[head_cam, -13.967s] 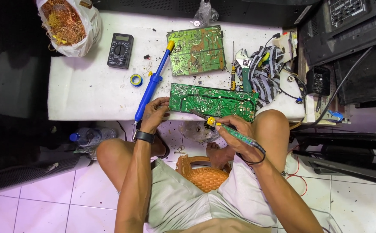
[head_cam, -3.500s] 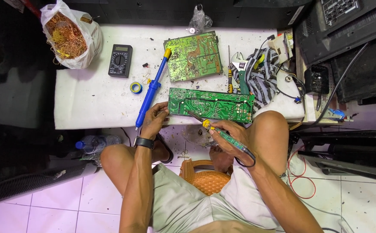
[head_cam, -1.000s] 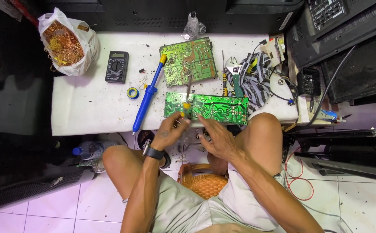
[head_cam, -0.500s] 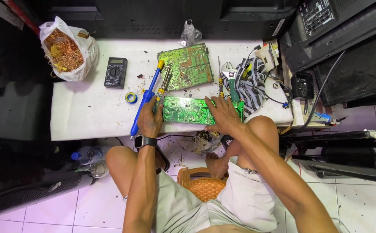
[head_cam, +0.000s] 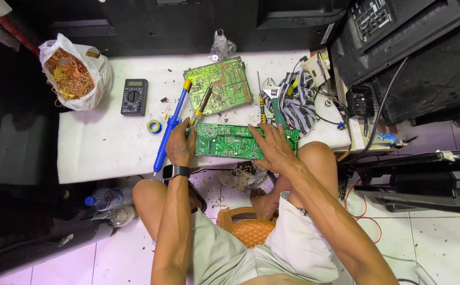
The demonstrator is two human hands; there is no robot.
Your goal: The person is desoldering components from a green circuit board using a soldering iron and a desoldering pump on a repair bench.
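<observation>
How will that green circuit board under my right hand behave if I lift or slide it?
The green circuit board looks flat and rigid, so it will likely stay stiff. It seems light for its size. The right hand lies spread on it; its parts may be fragile, and it may slide on the white table.

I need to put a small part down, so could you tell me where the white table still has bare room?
The widest bare patch of the white table lies below the multimeter, left of the blue tool. A narrower strip runs between the bag of copper wire and the upper circuit board. The right end is crowded with tools, striped cloth and cables.
</observation>
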